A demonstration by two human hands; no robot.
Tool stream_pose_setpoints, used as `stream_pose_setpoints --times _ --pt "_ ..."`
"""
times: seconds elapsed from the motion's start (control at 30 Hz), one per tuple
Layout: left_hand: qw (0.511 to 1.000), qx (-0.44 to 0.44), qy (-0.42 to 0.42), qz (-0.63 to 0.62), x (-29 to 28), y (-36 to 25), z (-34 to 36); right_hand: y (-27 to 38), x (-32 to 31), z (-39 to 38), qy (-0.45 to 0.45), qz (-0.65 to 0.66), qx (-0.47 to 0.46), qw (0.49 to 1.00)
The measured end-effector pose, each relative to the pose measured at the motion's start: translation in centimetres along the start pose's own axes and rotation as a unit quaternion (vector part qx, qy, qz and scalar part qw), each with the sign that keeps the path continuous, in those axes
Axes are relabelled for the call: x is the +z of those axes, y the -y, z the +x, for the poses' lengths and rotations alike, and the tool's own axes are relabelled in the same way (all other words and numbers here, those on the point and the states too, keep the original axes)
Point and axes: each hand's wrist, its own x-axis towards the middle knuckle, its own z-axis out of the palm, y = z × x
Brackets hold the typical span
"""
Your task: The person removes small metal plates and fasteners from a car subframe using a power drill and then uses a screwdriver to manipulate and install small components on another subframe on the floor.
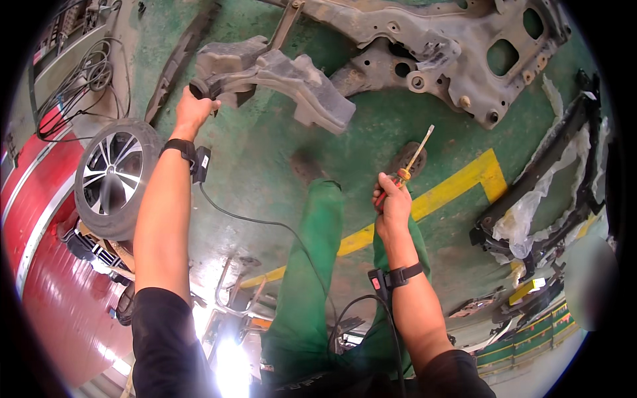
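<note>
In front of me, at the upper left, my left hand is closed around the end of a dusty grey moulded car part. Its fingers are partly hidden behind that end, and the part stretches away to the right with a stepped, bulky shape. Lower on the right, my right hand grips a screwdriver by its red and yellow handle. The long shaft points up and away, with its tip apart from the grey part. Each wrist wears a black strap with a small cabled box.
A rusty metal subframe lies beyond the grey part. An alloy wheel with tyre lies left, near coiled cables. Right is a black frame part with torn plastic wrap. A yellow line crosses the green floor.
</note>
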Motion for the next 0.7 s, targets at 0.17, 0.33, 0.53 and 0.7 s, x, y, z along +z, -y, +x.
stream_pose_setpoints --times 0.17,0.33,0.53,0.7 --pt "0.998 -0.052 -0.041 0.008 1.0 -0.1 0.4 0.3 0.2 0.2 -0.004 -0.010 -0.003 1.000" --pt "0.996 -0.064 -0.060 -0.023 1.4 -0.7 -0.3 0.4 0.8 0.1 -0.001 -0.012 -0.006 1.000" --pt "0.991 0.010 -0.136 0.002 1.5 -0.6 -0.5 0.7 1.7 -0.1 0.013 -0.013 -0.004 1.000" --pt "0.948 0.184 -0.247 0.076 1.2 -3.2 -1.4 0.7 1.5 0.2 0.009 -0.015 -0.011 1.000"
